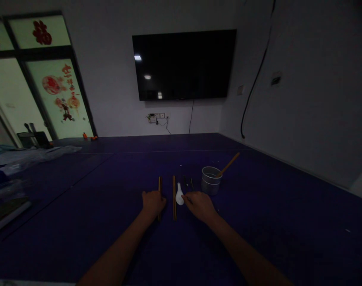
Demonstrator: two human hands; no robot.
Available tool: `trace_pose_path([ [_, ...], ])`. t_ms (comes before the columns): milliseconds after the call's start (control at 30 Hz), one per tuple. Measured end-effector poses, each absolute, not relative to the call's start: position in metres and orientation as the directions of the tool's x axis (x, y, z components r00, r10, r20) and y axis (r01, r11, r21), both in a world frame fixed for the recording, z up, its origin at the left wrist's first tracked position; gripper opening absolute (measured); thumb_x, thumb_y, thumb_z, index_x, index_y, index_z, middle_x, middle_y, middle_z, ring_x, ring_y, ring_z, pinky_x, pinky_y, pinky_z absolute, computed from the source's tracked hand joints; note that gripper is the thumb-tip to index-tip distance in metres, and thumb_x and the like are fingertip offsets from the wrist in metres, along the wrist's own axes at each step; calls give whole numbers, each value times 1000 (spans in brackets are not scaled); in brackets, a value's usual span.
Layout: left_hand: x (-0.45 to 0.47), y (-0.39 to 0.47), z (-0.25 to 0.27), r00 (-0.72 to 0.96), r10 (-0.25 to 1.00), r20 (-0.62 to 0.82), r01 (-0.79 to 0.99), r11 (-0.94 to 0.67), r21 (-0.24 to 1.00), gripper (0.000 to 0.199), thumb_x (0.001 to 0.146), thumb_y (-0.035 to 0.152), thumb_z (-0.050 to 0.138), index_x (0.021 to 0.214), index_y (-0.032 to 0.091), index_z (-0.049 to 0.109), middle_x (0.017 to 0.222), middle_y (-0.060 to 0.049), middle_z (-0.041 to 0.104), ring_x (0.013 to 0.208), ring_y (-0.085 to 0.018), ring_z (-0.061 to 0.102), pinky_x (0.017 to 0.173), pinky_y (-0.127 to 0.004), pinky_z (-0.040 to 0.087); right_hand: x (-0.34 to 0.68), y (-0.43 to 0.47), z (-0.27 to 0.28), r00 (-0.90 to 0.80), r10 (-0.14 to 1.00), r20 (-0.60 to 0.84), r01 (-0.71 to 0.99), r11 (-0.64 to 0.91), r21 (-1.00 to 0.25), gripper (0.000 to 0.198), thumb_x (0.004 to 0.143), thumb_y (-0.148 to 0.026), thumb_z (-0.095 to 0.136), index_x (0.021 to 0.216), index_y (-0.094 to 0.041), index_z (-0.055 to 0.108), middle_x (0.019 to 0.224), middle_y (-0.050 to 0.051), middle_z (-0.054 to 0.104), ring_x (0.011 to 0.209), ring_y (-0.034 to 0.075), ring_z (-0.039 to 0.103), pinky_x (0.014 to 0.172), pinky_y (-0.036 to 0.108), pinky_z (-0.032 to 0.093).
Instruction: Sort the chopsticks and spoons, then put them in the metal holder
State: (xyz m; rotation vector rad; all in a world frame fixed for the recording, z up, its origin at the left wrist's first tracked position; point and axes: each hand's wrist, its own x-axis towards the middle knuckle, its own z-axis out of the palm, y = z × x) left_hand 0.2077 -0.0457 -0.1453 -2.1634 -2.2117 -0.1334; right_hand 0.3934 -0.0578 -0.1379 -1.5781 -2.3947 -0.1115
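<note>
My left hand (pixel 153 202) is closed over the middle of a pair of wooden chopsticks (pixel 159 182), which lies lengthwise on the purple tabletop. Just right of it lies a second pair of chopsticks (pixel 174 204). Alongside that pair rests a white soup spoon (pixel 179 196), bowl toward me. My right hand (pixel 199 203) has its fingers drawn together at the right edge of the spoon's bowl. Two thin dark utensils, one on the left (pixel 185 180) and one on the right (pixel 191 182), run under or behind those fingers; their near ends are hidden.
A grey metal pot (pixel 210 184) holding a slanted wooden stick (pixel 230 163) stands close beyond my right hand. Clear plastic wrapping (pixel 46 157) and a shallow tray (pixel 9 212) lie at the far left. Small orange items (pixel 90 137) sit by the back wall, under a television (pixel 185 65).
</note>
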Motion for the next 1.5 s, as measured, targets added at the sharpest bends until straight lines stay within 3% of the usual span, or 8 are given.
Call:
trace_pose_path([
  [367,208,-48,-143,-15,979,202,998,4,55,36,82,33,36,88,11,64,86,-15,68,86,-28,64,85,-44,36,394,-57,-139,-353,885,303,904,407,-133,36,93,-35,35,80,-20,65,82,8,70,77,19,65,59,25,36],
  [533,216,-53,-139,129,925,357,988,-152,37,31,84,32,35,85,14,61,76,-11,66,81,-24,62,79,-39,36,396,-54,-141,-306,868,392,806,455,-377,34,92,-36,36,81,-21,65,77,4,70,70,17,63,59,24,35],
  [733,232,-68,-141,413,762,499,880,-475,-3,18,82,29,43,79,17,56,73,-6,61,77,-20,56,76,-35,35,393,-48,-145,-232,856,462,441,516,-734,44,89,-49,37,72,-18,63,64,2,63,60,15,57,56,24,39],
  [867,237,-74,-141,490,726,482,830,-558,-3,14,82,27,44,82,19,55,76,-6,61,80,-20,54,79,-37,34,389,-47,-147,-159,897,413,287,443,-850,48,82,-57,45,56,-18,52,49,-3,50,49,12,48,49,23,37],
  [1133,230,-72,-142,427,755,498,851,-521,59,31,90,42,35,89,19,56,84,-8,61,86,-21,52,82,-38,33,390,-51,-139,-13,923,384,70,384,-921,49,78,-61,48,75,-15,62,48,-4,48,41,11,43,40,22,32],
  [1233,227,-69,-143,356,770,529,879,-468,89,34,91,43,31,92,18,55,87,-7,61,87,-21,52,82,-37,33,404,-51,-130,240,853,464,81,459,-885,49,78,-61,48,78,-14,63,50,-3,47,45,12,44,42,22,33],
  [1333,225,-64,-147,314,791,525,903,-419,90,35,92,42,27,93,18,54,91,-7,61,88,-20,53,83,-36,33,423,-50,-122,479,689,544,223,505,-834,52,81,-61,44,84,-13,64,54,-1,50,50,14,47,47,24,36],
  [1500,223,-58,-151,283,831,478,925,-369,94,38,93,42,25,95,18,53,91,-7,63,88,-20,54,83,-36,33,452,-46,-113,637,382,669,530,413,-741,59,87,-59,32,94,-10,64,68,8,62,64,20,58,63,30,43],
])
